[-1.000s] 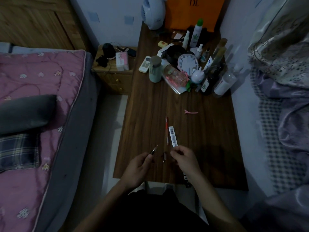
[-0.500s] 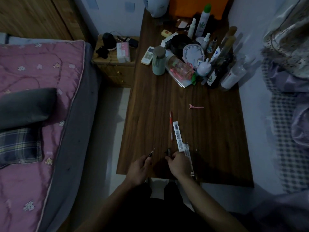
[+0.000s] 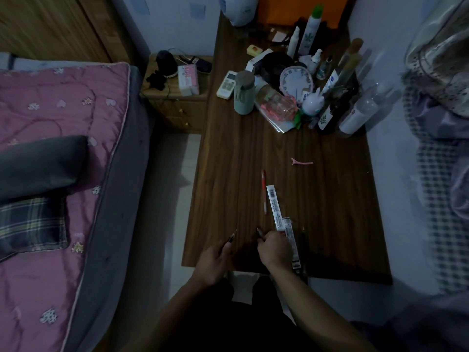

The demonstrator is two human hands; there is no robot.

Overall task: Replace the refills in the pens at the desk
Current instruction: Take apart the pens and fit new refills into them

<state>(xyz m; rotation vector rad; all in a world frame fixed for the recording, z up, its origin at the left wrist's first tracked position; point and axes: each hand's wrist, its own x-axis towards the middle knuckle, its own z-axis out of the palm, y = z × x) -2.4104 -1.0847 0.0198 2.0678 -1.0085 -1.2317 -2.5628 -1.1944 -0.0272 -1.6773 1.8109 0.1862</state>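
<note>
Light: dim room, seen from above over a person's two bare forearms.
Table (image 3: 228,174): dark wood with long streaked grain, rectangular, its near edge at the person's lap.
Left hand (image 3: 215,260): over the near edge, fingers curled round a dark pen barrel (image 3: 231,238) whose thin tip points away and to the right.
Right hand (image 3: 275,247): just beside the left, fingers closed in a pinch on a small dark piece (image 3: 259,231); too dim to tell which pen part it is.
Red pen (image 3: 264,191): slim, lying flat on the table beyond the hands, pointing away from the person.
Refill packet (image 3: 274,207): long narrow white sleeve just right of the red pen, with a barcode near its far end; other print too small to read.
Second packet (image 3: 291,235): same narrow shape, meeting the first one's near end, partly under the right hand.
Hair clip (image 3: 302,163): pink, thin, alone farther back.
Clear jar (image 3: 276,105): plastic, lying on its side at the back, pink things inside.
Tumbler (image 3: 244,92): pale green, matte, upright, lid on; contents hidden.
Tall bottle (image 3: 311,29): white, green cap, green leaf print.
Dark bottle (image 3: 330,115): glass, white label with a leaf sprig; wording unreadable.
Clock (image 3: 295,81): round white face, propped among the bottles.
Bed (image 3: 50,118): left of the table, pink quilted cover with small stitched motifs.
</note>
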